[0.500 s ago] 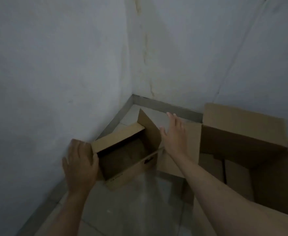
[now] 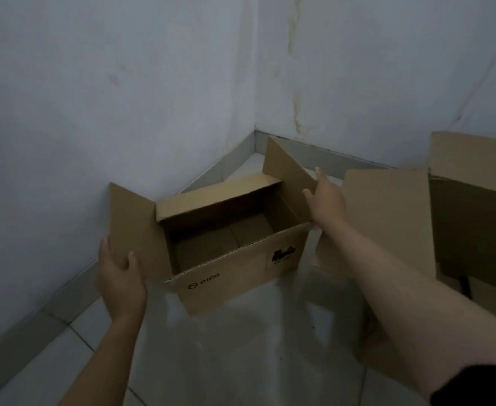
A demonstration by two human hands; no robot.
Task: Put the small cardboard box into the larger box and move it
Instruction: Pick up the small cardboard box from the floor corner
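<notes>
As both arms reach, left hand (image 2: 121, 281) and right hand (image 2: 327, 200) flank small box (image 2: 235, 268)

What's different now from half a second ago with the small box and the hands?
The small cardboard box has come up and toward the camera, away from the corner. The left hand, which lay flat by the left flap, now has its fingers around that flap's edge. The right hand stays at the right flap. The larger box remains open at the right.
</notes>
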